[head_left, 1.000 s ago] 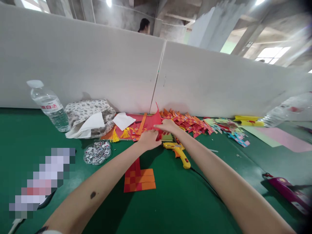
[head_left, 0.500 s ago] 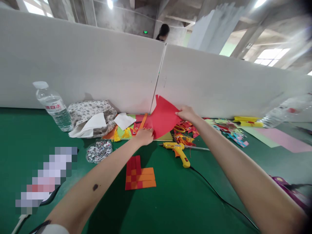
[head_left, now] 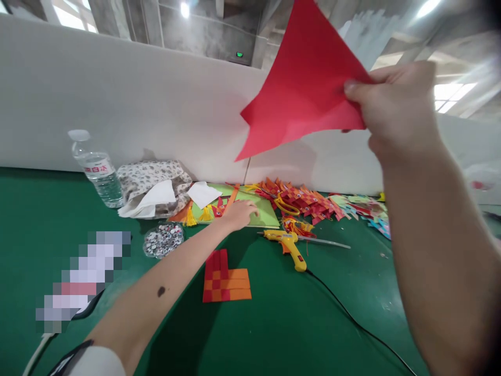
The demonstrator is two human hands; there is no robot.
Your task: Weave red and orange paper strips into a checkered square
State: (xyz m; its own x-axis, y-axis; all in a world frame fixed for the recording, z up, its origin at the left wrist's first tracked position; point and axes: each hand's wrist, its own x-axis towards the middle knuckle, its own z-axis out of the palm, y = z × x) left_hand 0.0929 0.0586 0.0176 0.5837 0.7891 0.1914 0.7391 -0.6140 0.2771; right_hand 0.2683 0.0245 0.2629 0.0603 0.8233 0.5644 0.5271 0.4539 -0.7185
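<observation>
A sheet of red paper point(head_left: 305, 89) is raised well above the table, pinched at its right edge by my right hand point(head_left: 399, 104). The sheet bends and hangs out to the left. Lower down, my left hand point(head_left: 239, 213) hovers over or rests on light green paper point(head_left: 264, 211), with loosely curled fingers apart and nothing in them. Close to it lie an orange strip point(head_left: 234, 194), a small red paper piece with an eye point(head_left: 219, 208) and yellow tassels point(head_left: 190, 216). A partly woven red and orange paper mat point(head_left: 227, 282) lies flat nearer to me.
A yellow glue gun point(head_left: 289, 244) lies right of the mat, its cord running to the front right. Behind it are yellow-handled scissors point(head_left: 287, 205) and woven red-orange pieces point(head_left: 313, 201). Leftward stand a bag of googly eyes point(head_left: 163, 240), a patterned pouch point(head_left: 154, 175) and a water bottle point(head_left: 97, 169).
My right hand has lifted the red sheet up and to the right, towards me. My left hand has let go of it and stays low over the green paper, now uncovered.
</observation>
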